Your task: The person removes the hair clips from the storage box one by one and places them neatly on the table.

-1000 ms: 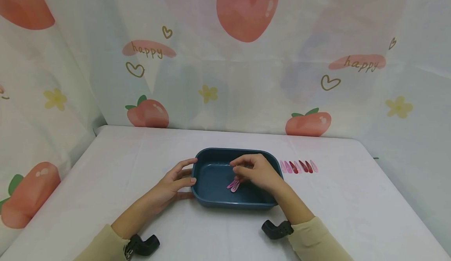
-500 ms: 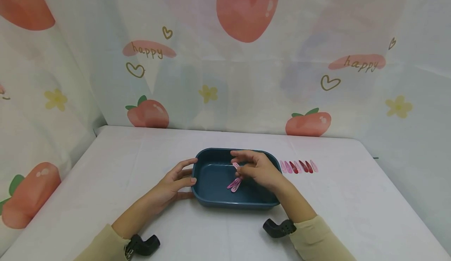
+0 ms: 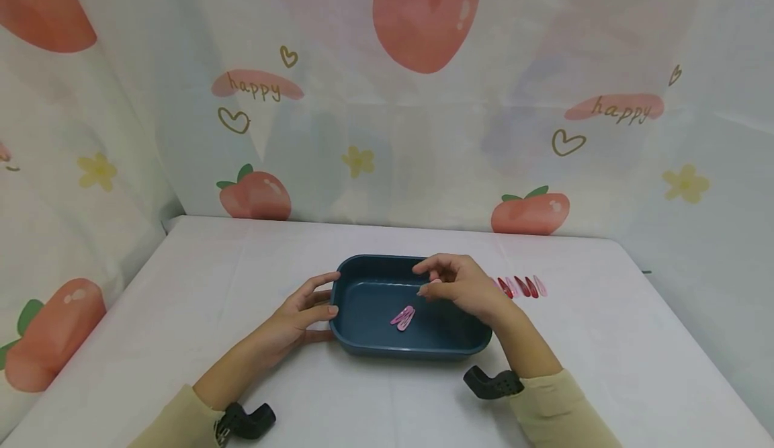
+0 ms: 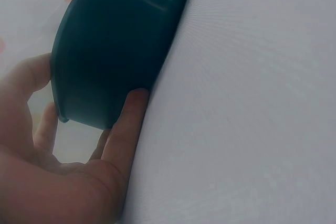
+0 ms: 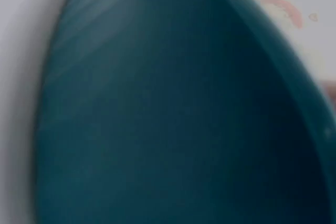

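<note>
A dark blue rectangular basin (image 3: pixel 375 352) stands on the white table. My left hand (image 3: pixel 301 308) touches its left end with fingers spread and fairly straight, which the left wrist view shows against the basin wall (image 4: pixel 115 51). Over the right part of the basin is my right hand (image 3: pixel 462 287), pinching a small pink snap hair clip (image 3: pixel 436 281) mostly hidden by the fingers. Pink hair clips (image 3: pixel 406 319) lie overlapping on the basin floor. In the right wrist view the basin's wall (image 5: pixel 168 103) fills most of the frame; only a sliver of skin shows at the right edge.
To the right of the basin, several pink and red hair clips (image 3: pixel 525 287) lie in a row on the white tablecloth (image 3: pixel 605 340), partly hidden by my right hand. A fruit-printed curtain (image 3: pixel 423 132) hangs behind the table and along its left side.
My right hand has lifted from near the basin floor with a pink hair clip and moved right. The clips in the basin stay put. My left hand has not moved.
</note>
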The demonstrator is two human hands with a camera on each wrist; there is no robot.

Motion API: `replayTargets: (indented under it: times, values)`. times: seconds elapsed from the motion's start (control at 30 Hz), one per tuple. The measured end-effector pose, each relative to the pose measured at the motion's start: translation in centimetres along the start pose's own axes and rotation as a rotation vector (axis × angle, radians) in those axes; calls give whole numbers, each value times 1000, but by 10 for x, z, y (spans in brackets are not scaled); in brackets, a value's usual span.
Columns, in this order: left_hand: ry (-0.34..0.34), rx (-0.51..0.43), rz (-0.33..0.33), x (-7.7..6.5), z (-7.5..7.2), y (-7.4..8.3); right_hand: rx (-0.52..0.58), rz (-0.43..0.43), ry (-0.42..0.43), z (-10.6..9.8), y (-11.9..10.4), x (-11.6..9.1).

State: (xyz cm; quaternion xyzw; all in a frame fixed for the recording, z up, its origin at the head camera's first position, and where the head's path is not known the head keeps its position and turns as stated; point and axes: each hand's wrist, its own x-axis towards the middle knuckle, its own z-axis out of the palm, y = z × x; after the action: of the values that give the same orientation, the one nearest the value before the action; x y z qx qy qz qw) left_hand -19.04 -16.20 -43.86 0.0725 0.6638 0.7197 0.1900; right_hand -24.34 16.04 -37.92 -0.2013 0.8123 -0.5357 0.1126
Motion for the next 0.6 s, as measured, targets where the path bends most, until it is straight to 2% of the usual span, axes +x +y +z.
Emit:
replayTargets:
  times: [0.13, 0.27, 0.4, 0.6]
  values:
    - [10, 8, -5, 0, 0, 0, -27, -34, 115, -5, -3, -1]
    - [10, 8, -1, 0, 0, 0, 28, -43, 193, -7, -4, 0]
    - [4, 0, 3, 0, 0, 0, 107, -31, 173, -8, -3, 0]
    - [-1, -7, 5, 1, 0, 0, 88, -10, 127, -8, -4, 1]
